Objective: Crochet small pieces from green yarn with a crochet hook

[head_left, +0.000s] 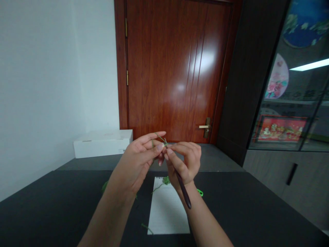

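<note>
My right hand (pixel 186 159) is closed around a crochet hook (pixel 183 190) whose dark handle slants down along the wrist. The hook's tip meets green yarn (pixel 160 138) at my left fingertips. My left hand (pixel 141 154) pinches a small bit of green yarn work between thumb and fingers. Its index finger is stretched out, with the strand running over it to the hook. Both hands are raised above the table, their fingertips almost touching. The pinched piece is mostly hidden by the fingers.
Below the hands lies a sheet of notepad paper (pixel 167 212) with a green crocheted piece (pixel 166 180) at its top edge. A yarn scrap (pixel 147 228), more green yarn (pixel 104 186) and a bright green plastic item (pixel 200 192) are on the black table (pixel 231 212). A white box (pixel 102 144) stands behind.
</note>
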`<state>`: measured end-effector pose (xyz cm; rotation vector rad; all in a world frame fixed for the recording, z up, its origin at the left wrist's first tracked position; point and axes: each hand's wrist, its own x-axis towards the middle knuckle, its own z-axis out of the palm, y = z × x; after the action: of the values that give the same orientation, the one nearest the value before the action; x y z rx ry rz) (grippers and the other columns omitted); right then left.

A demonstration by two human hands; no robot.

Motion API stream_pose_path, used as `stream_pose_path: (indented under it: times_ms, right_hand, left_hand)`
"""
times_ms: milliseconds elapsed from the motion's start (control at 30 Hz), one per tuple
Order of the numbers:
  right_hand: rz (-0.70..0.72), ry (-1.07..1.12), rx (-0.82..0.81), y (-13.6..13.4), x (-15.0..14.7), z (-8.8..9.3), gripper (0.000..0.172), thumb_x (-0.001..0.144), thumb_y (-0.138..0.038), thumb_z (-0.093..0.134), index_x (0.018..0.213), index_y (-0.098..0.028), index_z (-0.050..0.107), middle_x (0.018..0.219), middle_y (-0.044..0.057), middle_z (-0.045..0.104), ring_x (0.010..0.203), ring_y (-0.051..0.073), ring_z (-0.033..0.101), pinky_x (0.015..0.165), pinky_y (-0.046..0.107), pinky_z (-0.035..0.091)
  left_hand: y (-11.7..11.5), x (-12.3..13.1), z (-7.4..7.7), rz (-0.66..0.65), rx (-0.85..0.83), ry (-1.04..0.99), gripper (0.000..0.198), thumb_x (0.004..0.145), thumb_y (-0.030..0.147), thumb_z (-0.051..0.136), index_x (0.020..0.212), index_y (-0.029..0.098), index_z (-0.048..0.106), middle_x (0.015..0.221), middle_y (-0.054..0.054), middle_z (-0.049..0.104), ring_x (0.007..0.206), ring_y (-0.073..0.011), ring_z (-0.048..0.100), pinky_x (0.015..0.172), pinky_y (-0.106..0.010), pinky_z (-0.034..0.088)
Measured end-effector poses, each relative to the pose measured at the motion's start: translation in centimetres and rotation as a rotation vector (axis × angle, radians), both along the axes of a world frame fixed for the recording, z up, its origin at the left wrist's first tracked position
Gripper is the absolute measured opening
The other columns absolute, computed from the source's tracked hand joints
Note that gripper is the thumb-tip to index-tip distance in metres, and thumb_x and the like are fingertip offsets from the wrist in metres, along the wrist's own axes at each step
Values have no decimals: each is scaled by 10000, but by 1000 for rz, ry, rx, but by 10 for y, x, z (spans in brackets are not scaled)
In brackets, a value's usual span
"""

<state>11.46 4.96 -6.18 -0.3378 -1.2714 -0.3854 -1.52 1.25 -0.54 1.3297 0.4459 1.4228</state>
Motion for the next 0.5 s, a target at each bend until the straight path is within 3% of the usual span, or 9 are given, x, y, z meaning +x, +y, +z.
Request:
stream_pose_path:
  times_ms: [133, 233, 367, 500]
  right_hand:
    - [47, -6, 4, -1, -4, 4, 230, 854, -167, 687, 982, -356, 666, 915, -10, 696, 893, 211, 632, 888, 426, 427]
    - [215, 141, -85, -6, -6, 12, 76, 962, -239, 561, 912, -278, 603, 853, 12, 607, 831, 191, 591, 800, 379, 446]
    - [613, 249, -316, -7, -3, 24, 200, 1007, -313, 518, 822, -240, 524, 701, -37, 541, 608, 122, 520, 616, 283, 419]
    - [1058, 234, -596, -2, -1, 30, 302, 939, -433, 615, 757, -216, 511, 584, -68, 490, 504, 91, 436, 480, 227, 330]
  left_hand:
    - [2, -1, -2, 103, 145, 76, 500, 775, 152, 795, 1253, 113, 652, 673, -9, 674, 577, -128, 565, 540, -245, 453]
    - [6, -4, -3, 129, 181, 90, 488, 793, 170, 783, 1259, 120, 646, 687, -25, 681, 616, -151, 589, 536, -254, 447]
    - [8, -6, -2, 64, 192, 99, 365, 822, 145, 751, 1178, 113, 680, 682, -26, 664, 616, -148, 586, 522, -250, 430]
    - [7, -6, 0, -32, 153, 73, 297, 814, 119, 753, 1108, 108, 712, 686, -24, 646, 607, -134, 578, 515, -240, 422]
